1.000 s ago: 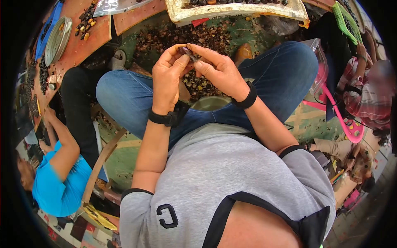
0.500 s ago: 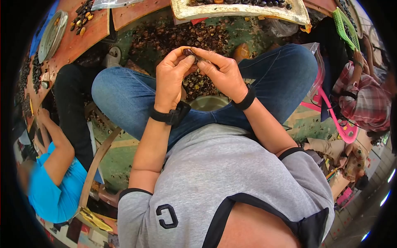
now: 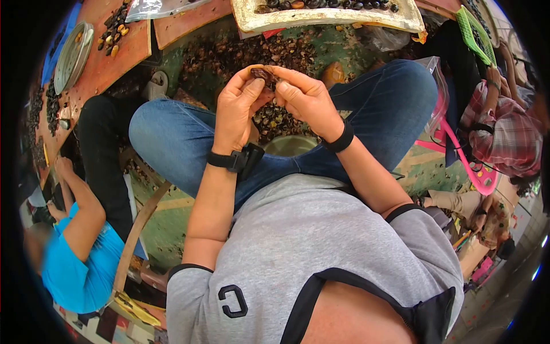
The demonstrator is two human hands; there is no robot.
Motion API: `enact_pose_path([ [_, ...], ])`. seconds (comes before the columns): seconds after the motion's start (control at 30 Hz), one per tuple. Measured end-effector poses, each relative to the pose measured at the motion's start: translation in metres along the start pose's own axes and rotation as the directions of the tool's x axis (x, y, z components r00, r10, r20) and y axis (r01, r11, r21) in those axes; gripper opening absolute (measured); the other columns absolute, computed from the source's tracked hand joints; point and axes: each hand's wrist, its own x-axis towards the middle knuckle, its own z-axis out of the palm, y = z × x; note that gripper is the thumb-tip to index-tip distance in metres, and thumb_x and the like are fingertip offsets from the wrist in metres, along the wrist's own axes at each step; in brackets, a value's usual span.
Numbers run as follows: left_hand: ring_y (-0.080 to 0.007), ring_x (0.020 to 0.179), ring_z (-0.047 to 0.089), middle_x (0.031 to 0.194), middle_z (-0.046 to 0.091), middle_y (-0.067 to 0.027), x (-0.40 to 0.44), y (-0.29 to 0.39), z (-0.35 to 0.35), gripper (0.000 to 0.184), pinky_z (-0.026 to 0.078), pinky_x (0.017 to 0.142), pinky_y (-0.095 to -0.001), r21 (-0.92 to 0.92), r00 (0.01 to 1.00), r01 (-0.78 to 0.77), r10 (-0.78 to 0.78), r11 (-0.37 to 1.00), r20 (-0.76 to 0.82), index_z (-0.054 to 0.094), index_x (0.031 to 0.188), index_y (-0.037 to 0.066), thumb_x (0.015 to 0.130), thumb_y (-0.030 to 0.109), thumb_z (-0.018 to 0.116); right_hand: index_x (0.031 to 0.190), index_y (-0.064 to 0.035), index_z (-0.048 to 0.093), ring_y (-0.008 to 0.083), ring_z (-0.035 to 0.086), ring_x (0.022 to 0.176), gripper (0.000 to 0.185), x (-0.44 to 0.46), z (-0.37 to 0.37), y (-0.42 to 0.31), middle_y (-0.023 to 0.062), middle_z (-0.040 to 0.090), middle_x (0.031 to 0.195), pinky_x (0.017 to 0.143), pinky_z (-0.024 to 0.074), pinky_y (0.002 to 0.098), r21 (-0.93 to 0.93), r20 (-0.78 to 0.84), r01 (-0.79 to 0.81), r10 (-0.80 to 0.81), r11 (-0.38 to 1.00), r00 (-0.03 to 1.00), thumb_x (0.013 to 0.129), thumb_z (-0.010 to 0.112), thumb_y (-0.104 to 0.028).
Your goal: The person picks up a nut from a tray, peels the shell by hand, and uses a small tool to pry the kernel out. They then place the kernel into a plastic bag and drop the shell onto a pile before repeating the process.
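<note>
Between my fingertips is a dark brown, glossy seed [image 3: 263, 74] with a wrinkled shell. My left hand [image 3: 235, 112] is closed on it, thumb in front and fingers behind. At the seed's right edge, my right hand [image 3: 312, 103] pinches with thumb and forefinger; the exact grip there is partly hidden. Both hands are above my lap, over a heap of broken shells [image 3: 278, 123] in and around a greenish bowl [image 3: 290, 144] between my legs.
Ahead stands a worn white tray [image 3: 332, 22] of dark seeds. A wooden table [image 3: 117, 66] at left bears a round metal lid [image 3: 73, 57] and loose seeds. A person in blue [image 3: 86, 264] sits left; another in plaid [image 3: 507, 129] holds a green basket [image 3: 475, 37] at right.
The seed is turned so more of its dark shell shows. My right thumb and fingers have shifted slightly up and right, and the view has shifted slightly.
</note>
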Motion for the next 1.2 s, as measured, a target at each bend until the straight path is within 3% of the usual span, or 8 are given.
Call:
enact_pose_path([
  [0.2, -0.0102, 0.086, 0.063, 0.103, 0.066, -0.0045, -0.002, 0.002, 0.005, 0.025, 0.054, 0.077, -0.024, 0.078, 0.996, -0.069, 0.073, 0.995, -0.056, 0.058, 0.116, 0.001, 0.092, 0.007, 0.061, 0.137, -0.0079, 0.051, 0.0031, 0.052, 0.07, 0.043, -0.002, 0.004, 0.001, -0.0004, 0.059, 0.08, 0.059, 0.0433, 0.0185, -0.176, 0.064, 0.181, -0.173, 0.968, 0.983, 0.095, 0.058, -0.016],
  [0.27, -0.0104, 0.086, 0.063, 0.102, 0.066, -0.0049, -0.003, 0.0, 0.004, 0.025, 0.053, 0.077, -0.0242, 0.1, 0.995, -0.073, 0.079, 0.992, -0.054, 0.058, 0.116, 0.001, 0.092, 0.006, 0.061, 0.135, -0.0076, 0.052, 0.005, 0.054, 0.077, 0.043, -0.001, 0.001, 0.001, -0.0003, 0.062, 0.086, 0.067, 0.0472, 0.0212, -0.305, 0.082, 0.174, -0.156, 0.936, 0.984, 0.094, 0.059, -0.013],
  [0.5, -0.0106, 0.086, 0.063, 0.1, 0.065, -0.0054, -0.004, -0.002, 0.007, 0.025, 0.053, 0.077, -0.0239, 0.107, 0.995, -0.072, 0.079, 0.992, -0.059, 0.058, 0.117, 0.001, 0.093, 0.005, 0.06, 0.126, -0.0055, 0.06, 0.0071, 0.06, 0.077, 0.035, 0.003, 0.002, 0.015, 0.0069, 0.07, 0.098, 0.07, 0.0504, 0.0245, -0.311, 0.001, 0.24, -0.252, 0.92, 0.968, 0.092, 0.06, -0.013],
  [0.77, -0.0101, 0.082, 0.062, 0.098, 0.065, -0.0036, 0.001, -0.002, 0.008, 0.025, 0.053, 0.075, -0.0229, 0.111, 0.996, -0.048, 0.056, 0.993, -0.071, 0.06, 0.115, 0.001, 0.092, 0.008, 0.063, 0.123, -0.0042, 0.061, 0.0169, 0.066, 0.097, 0.033, 0.003, 0.006, 0.02, 0.0119, 0.068, 0.111, 0.08, 0.0519, 0.0285, -0.372, -0.071, 0.279, -0.327, 0.885, 0.942, 0.092, 0.06, -0.013],
  [0.87, -0.0101, 0.083, 0.062, 0.098, 0.064, -0.0036, 0.002, -0.004, 0.009, 0.023, 0.053, 0.075, -0.0232, 0.223, 0.982, -0.133, 0.159, 0.966, -0.103, 0.062, 0.113, 0.0, 0.092, 0.009, 0.064, 0.123, -0.0031, 0.061, 0.0161, 0.066, 0.097, 0.033, 0.001, 0.009, 0.017, 0.0121, 0.068, 0.11, 0.08, 0.0517, 0.0281, -0.395, -0.06, 0.287, -0.336, 0.873, 0.94, 0.091, 0.061, -0.012],
  [1.0, -0.0103, 0.084, 0.061, 0.099, 0.064, -0.0042, 0.001, -0.004, 0.01, 0.021, 0.053, 0.077, -0.024, 0.202, 0.973, -0.16, 0.189, 0.966, -0.13, 0.063, 0.112, -0.001, 0.093, 0.007, 0.061, 0.123, -0.0023, 0.061, 0.0134, 0.066, 0.089, 0.033, 0.0, 0.014, 0.02, 0.0088, 0.07, 0.104, 0.075, 0.0516, 0.0267, -0.379, -0.078, 0.322, -0.376, 0.868, 0.923, 0.091, 0.061, -0.011],
  [1.07, -0.0103, 0.085, 0.061, 0.099, 0.064, -0.0045, -0.001, -0.006, 0.009, 0.021, 0.053, 0.077, -0.0242, 0.201, 0.968, -0.197, 0.223, 0.959, -0.115, 0.063, 0.113, -0.001, 0.093, 0.006, 0.061, 0.124, -0.0027, 0.061, 0.0097, 0.061, 0.078, 0.033, 0.0, 0.016, 0.017, 0.0049, 0.068, 0.097, 0.068, 0.05, 0.0244, -0.197, -0.099, 0.21, -0.232, 0.958, 0.967, 0.092, 0.059, -0.011],
  [1.2, -0.0121, 0.09, 0.062, 0.106, 0.063, -0.006, 0.001, -0.006, 0.003, 0.023, 0.053, 0.084, -0.0263, 0.119, 0.981, -0.158, 0.169, 0.98, -0.09, 0.059, 0.117, 0.001, 0.095, 0.008, 0.057, 0.125, -0.0025, 0.06, 0.0077, 0.056, 0.073, 0.034, 0.002, 0.018, 0.013, 0.0037, 0.066, 0.095, 0.065, 0.0484, 0.0233, -0.08, -0.123, 0.113, -0.123, 0.99, 0.985, 0.092, 0.059, -0.01],
])
